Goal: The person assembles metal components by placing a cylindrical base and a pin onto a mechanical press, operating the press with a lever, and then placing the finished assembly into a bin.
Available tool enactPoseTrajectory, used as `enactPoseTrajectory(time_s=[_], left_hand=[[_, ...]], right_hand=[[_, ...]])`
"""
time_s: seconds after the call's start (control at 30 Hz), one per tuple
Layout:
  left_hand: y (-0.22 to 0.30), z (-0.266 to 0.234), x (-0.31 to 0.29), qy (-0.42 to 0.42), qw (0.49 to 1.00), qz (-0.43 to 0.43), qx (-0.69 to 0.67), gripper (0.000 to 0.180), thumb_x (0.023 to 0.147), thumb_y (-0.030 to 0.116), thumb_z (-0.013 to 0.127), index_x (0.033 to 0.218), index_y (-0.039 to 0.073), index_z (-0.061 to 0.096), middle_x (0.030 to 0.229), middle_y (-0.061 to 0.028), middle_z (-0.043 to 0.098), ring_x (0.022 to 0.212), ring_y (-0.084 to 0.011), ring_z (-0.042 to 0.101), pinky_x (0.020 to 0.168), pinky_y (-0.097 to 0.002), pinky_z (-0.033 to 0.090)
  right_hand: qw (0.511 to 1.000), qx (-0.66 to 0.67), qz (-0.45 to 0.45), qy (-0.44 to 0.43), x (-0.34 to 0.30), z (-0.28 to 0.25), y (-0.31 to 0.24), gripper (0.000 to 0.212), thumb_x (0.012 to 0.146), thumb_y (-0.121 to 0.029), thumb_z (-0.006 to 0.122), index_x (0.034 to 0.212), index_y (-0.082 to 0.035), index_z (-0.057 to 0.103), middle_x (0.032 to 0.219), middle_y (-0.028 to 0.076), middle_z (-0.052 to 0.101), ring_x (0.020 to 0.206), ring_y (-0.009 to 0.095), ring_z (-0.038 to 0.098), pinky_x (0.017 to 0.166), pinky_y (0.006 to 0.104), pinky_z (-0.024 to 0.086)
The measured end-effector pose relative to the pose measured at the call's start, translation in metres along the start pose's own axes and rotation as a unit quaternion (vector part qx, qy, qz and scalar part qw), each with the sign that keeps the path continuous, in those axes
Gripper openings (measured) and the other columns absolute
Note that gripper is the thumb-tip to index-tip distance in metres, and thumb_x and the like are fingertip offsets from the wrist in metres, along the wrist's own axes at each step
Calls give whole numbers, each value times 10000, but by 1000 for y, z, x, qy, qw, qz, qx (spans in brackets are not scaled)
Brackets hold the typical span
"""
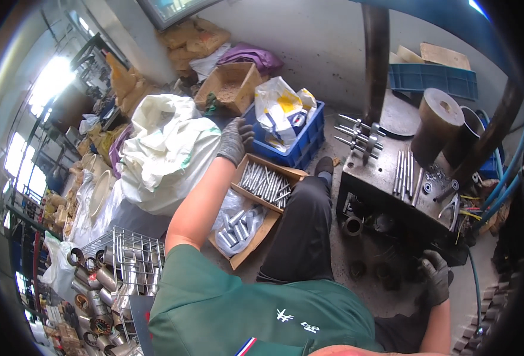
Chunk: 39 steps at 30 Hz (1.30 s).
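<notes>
Slender silver metal rods (266,183) are contained in an open brown cardboard box (253,199) near the grey-gloved left hand (234,142). Its fingers are partly bent; whether anything is gripped cannot be told. The grey-gloved right hand (436,276) is curled near the dark steel worktable (364,168), its grip likewise undetermined. A left-hand reach is judged in hand; for rods, lowered, widened fingers would be called for.

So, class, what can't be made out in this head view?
In the head view:
- Grey-gloved right hand: palm, hidden by the hand itself.
- Blue rectangular plastic crate: its floor, hidden by white-and-yellow plastic bags.
- Grey-framed rectangular pane: upper part, cut off by the top edge.
</notes>
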State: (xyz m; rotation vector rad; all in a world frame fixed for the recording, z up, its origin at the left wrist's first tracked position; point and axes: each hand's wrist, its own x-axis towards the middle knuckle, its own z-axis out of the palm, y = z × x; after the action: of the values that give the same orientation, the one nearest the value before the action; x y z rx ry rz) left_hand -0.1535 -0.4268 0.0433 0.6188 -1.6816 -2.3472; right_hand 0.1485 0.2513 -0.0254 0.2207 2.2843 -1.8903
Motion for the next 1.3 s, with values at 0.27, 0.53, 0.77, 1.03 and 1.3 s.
enactPoseTrajectory(time_s=[0.27,0.53,0.77,1.03,1.3], left_hand=[[-111,225,-131,-358,925,18,127,257,1057,219,615,1251,58,663,1037,-72,732,804,-129,675,714,-275,575],[-178,287,-188,-427,635,370,527,599,839,290,829,1375,101,644,1139,-205,654,1066,-368,655,947,-467,545],[-190,285,-195,-385,592,384,595,404,777,220,843,1088,54,646,1045,-190,658,983,-385,668,845,-493,552],[-197,266,-188,-338,919,-129,155,244,990,134,634,1217,76,565,831,-76,646,582,-158,585,528,-307,513],[-191,269,-192,-439,865,-241,3,314,1028,266,652,1261,64,594,926,-62,682,698,-179,636,558,-269,498]], right_hand=[[930,-243,-257,98,36,15,-27,344,818,-45,730,1158,-16,686,1082,175,671,1015,357,672,905,398,548],[834,-341,-324,289,65,-3,-74,334,821,-36,722,1155,-29,707,1136,169,694,1083,358,645,972,429,517],[780,-373,-336,375,133,-9,-75,396,793,-105,770,1182,-47,731,1260,130,684,1155,343,622,1052,451,493],[763,-432,-318,360,161,-16,-57,402,827,-195,764,1201,-51,739,1320,87,685,1215,323,604,1083,445,472],[763,-396,-356,365,154,-14,-64,299,817,-154,789,1095,-50,757,1156,89,744,1136,311,644,1032,450,489]])
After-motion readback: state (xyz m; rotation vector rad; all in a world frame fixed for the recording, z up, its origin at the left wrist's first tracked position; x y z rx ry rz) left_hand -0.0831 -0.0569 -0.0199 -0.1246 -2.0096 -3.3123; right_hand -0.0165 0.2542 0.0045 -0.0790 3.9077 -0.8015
